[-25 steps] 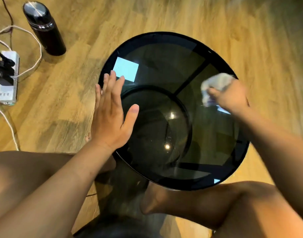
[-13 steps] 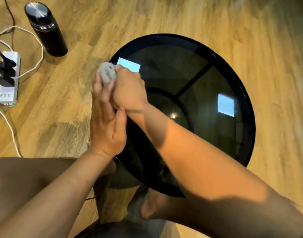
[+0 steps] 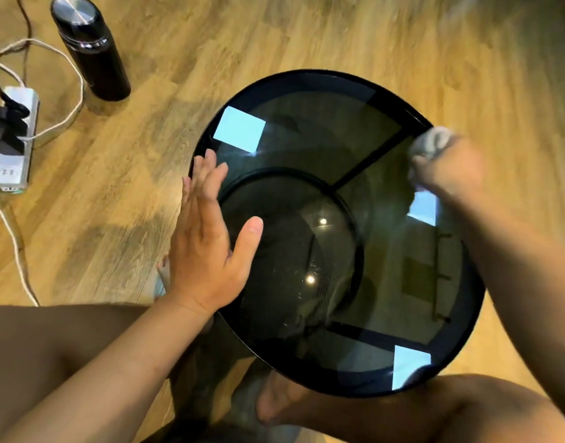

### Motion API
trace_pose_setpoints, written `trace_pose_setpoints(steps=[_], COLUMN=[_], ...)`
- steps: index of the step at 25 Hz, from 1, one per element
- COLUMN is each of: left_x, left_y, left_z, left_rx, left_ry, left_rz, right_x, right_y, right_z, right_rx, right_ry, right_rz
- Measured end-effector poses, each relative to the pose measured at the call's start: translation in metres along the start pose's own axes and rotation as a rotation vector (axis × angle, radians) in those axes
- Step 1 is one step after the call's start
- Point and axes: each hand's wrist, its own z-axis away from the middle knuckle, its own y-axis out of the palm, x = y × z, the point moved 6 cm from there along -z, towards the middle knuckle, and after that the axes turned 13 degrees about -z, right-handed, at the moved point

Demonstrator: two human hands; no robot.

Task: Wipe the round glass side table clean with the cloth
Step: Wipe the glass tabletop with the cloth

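The round glass side table [image 3: 322, 129] fills the middle of the view, dark smoked glass in a black rim, with bright window reflections on it. My left hand [image 3: 207, 247] lies flat and open on the table's left edge, fingers together and thumb spread over the glass. My right hand [image 3: 447, 167] is blurred at the far right rim, closed around a bunched grey-white cloth [image 3: 433, 143] that presses on the glass there.
A black flask with a steel lid [image 3: 89, 49] stands on the wooden floor at the upper left. A white power strip [image 3: 12, 142] with plugs and loose cables lies at the far left. My bare legs and a foot [image 3: 284, 401] sit under the table's near side.
My right hand swept the cloth from the left rim, beside my left hand, across the glass to the far right rim. My left hand stayed flat on the left edge.
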Motion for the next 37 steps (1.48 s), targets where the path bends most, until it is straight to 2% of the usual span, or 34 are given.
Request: trace_pose_setpoints(steps=[3,5,7,9,12,15,17,19,23,25,27,29,31,33,35,37], left_x=[0.0,0.0,0.001,0.0,0.001,0.0,0.001,0.0,0.001,0.0,-0.001,-0.002,-0.002,-0.001,0.0,-0.002], left_y=[0.0,-0.002,-0.005,-0.002,0.0,-0.002,-0.002,-0.002,-0.001,-0.001,-0.001,-0.002,-0.001,0.0,0.0,0.0], left_z=[0.0,0.001,0.002,0.001,0.003,0.001,0.0,-0.001,-0.001,0.0,0.001,0.002,0.0,0.001,0.001,0.001], left_rx=[0.007,-0.008,-0.045,-0.029,0.002,-0.011,-0.003,0.006,0.016,0.018,0.02,0.016,0.009,0.012,0.005,0.002], left_ry=[-0.003,-0.008,-0.014,0.006,-0.001,-0.001,-0.013,-0.023,-0.015,-0.003,-0.001,0.014,0.022,0.009,0.012,0.029], left_rz=[0.013,0.024,0.051,0.063,0.068,0.049,0.06,0.063,0.057,0.044,0.043,0.053,0.048,0.042,0.039,0.034], right_x=[0.105,0.184,0.222,0.198,0.083,-0.027,-0.037,0.0,0.124,0.195,0.231,0.207,0.138,0.053,0.0,-0.003], right_y=[0.052,0.094,0.112,0.105,0.05,-0.011,-0.023,-0.012,0.047,0.084,0.103,0.093,0.059,0.019,-0.012,-0.015], right_z=[0.044,0.097,0.122,0.094,0.015,-0.026,-0.035,-0.033,0.012,0.06,0.083,0.065,0.02,-0.028,-0.051,-0.061], right_rx=[0.028,0.211,0.373,0.376,0.149,0.065,0.033,0.044,0.044,0.186,0.347,0.347,0.18,0.047,0.029,0.062], right_ry=[-0.188,-0.378,-0.464,-0.431,-0.211,0.033,0.108,0.088,-0.165,-0.334,-0.402,-0.376,-0.29,-0.122,0.003,0.035], right_rz=[-0.079,-0.232,-0.399,-0.423,-0.314,-0.027,0.099,0.119,-0.046,-0.226,-0.386,-0.445,-0.341,-0.178,0.039,0.181])
